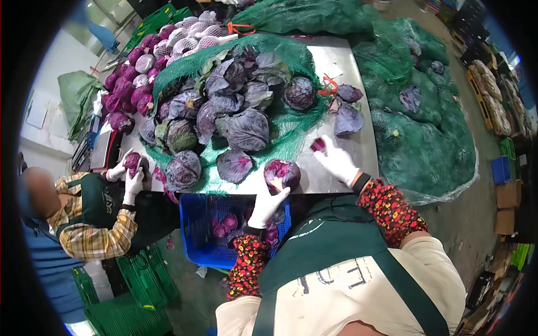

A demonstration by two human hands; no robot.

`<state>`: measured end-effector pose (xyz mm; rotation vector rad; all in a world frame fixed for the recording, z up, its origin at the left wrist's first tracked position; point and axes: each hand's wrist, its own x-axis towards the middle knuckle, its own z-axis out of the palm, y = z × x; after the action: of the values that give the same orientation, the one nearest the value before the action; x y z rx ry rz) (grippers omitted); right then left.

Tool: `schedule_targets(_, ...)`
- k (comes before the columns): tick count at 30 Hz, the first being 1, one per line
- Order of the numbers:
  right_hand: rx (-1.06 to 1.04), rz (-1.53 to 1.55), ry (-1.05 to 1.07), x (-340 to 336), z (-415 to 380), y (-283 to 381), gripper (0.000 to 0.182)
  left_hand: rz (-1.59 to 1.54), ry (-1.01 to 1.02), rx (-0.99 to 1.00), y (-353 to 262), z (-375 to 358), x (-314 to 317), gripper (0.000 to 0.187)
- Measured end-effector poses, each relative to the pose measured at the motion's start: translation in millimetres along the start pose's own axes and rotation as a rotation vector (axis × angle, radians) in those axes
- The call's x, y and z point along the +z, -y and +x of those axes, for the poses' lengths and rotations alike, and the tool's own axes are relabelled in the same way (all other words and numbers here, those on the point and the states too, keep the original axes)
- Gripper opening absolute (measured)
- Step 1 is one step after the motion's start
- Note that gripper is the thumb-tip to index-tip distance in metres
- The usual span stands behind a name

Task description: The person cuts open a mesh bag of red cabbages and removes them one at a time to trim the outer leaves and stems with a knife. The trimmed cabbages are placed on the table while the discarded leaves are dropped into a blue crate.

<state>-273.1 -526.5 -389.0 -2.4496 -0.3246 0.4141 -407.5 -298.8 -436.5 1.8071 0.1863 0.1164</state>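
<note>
My left hand (267, 206), in a white glove, grips a red cabbage (284, 172) at the front edge of the metal table (367, 162). The cabbage shows purple skin with paler patches. Farther right, my gloved right hand (339, 161) is raised over the table, its fingers closed on a small purple piece of cabbage leaf (318, 145). Left of my cabbage lie a loose outer leaf (234, 165) and an untrimmed cabbage (183, 169). Behind them, a heap of cabbages with dark outer leaves (246, 130) rests on a green net bag (305, 56).
Below the table edge stands a blue crate (193, 246) with purple leaves inside. At left, a co-worker's gloved hands (133, 182) hold another cabbage. Peeled cabbages (120, 92), some in white foam nets, are piled at back left. Full green net sacks (420, 145) lie at right.
</note>
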Motion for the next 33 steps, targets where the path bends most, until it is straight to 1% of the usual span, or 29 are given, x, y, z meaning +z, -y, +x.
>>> schedule_targets(1,-0.032,0.028,0.041,1.8,-9.3,17.8,0.063,-0.007,0.012,0.009,-3.2,5.7,2.2,0.098)
schedule_targets(3,-0.145,0.159,0.054,27.9,-15.1,18.8,0.061,0.089,-0.011,0.055,-10.0,13.7,8.8,0.097)
schedule_targets(5,-0.148,0.306,0.112,25.8,-22.5,37.9,0.059,0.133,-0.038,0.092,-20.3,15.1,15.8,0.096)
schedule_targets(6,-0.086,0.287,0.123,21.8,-23.7,45.8,0.057,0.175,-0.061,0.114,-25.2,16.3,18.6,0.096)
schedule_targets(9,-0.056,0.291,0.147,29.1,-6.9,30.3,0.058,0.248,-0.089,0.129,-25.5,19.5,26.2,0.097)
schedule_targets(10,0.036,0.4,0.222,22.2,-4.8,30.1,0.059,0.301,-0.104,0.172,-26.7,20.7,28.5,0.097)
schedule_targets(11,0.04,0.401,0.22,22.1,-1.2,26.7,0.059,0.354,-0.117,0.215,-28.2,21.1,30.8,0.097)
schedule_targets(13,0.092,0.506,0.27,28.8,9.1,12.3,0.051,0.409,-0.128,0.249,-36.3,22.8,33.2,0.096)
schedule_targets(14,-0.031,0.311,0.151,34.3,14.5,3.4,0.036,0.43,-0.103,0.233,-40.4,24.3,33.3,0.096)
schedule_targets(15,-0.031,0.309,0.149,30.9,13.0,3.1,0.036,0.454,-0.078,0.214,-42.5,25.4,33.4,0.096)
schedule_targets(17,0.084,0.612,0.264,25.5,10.0,3.0,0.031,0.463,-0.062,0.202,-42.0,28.6,33.7,0.098)
schedule_targets(18,0.094,0.647,0.257,19.3,5.3,6.3,0.026,0.476,-0.043,0.184,-44.0,29.3,32.3,0.099)
schedule_targets(19,0.092,0.649,0.263,20.6,6.8,0.7,0.026,0.48,-0.047,0.18,-46.1,30.6,29.0,0.099)
schedule_targets(21,-0.159,0.268,0.093,29.7,13.2,-23.4,0.025,0.409,0.055,0.236,-50.4,32.1,18.6,0.097)
schedule_targets(22,-0.195,0.209,0.014,30.1,14.9,-29.9,0.019,0.345,0.058,0.293,-36.4,34.6,12.5,0.097)
schedule_targets(23,-0.043,0.107,0.012,24.0,12.8,-40.7,0.021,0.152,0.173,0.163,-23.2,35.1,3.6,0.1)
schedule_targets(25,0.05,0.085,-0.091,13.1,16.6,-56.1,0.025,-0.168,0.271,-0.124,-42.8,25.0,-13.2,0.1)
schedule_targets(26,0.01,0.004,-0.117,9.3,17.6,-58.2,0.03,-0.233,0.25,-0.1,-31.0,20.8,-15.4,0.1)
schedule_targets(27,-0.092,0.011,-0.133,2.8,12.1,-45.5,0.038,-0.229,0.245,-0.108,-33.9,21.3,-16.1,0.1)
schedule_targets(29,-0.188,0.022,-0.153,-2.2,-1.2,-8.6,0.046,0.128,0.215,-0.063,-44.6,26.2,-9.0,0.102)
schedule_targets(30,-0.203,0.116,-0.04,-3.4,-4.4,3.9,0.05,0.119,0.075,0.004,-27.0,25.3,2.7,0.101)
schedule_targets(31,-0.221,0.208,0.069,-3.0,-4.6,13.3,0.054,0.12,0.084,0.008,-27.8,26.4,8.6,0.101)
schedule_targets(32,-0.169,0.147,0.157,1.8,0.5,19.5,0.053,0.167,0.056,0.054,-28.3,28.2,13.4,0.1)
schedule_targets(33,-0.116,0.209,0.281,4.8,4.8,21.9,0.051,0.213,0.025,0.098,-28.1,29.3,16.5,0.099)
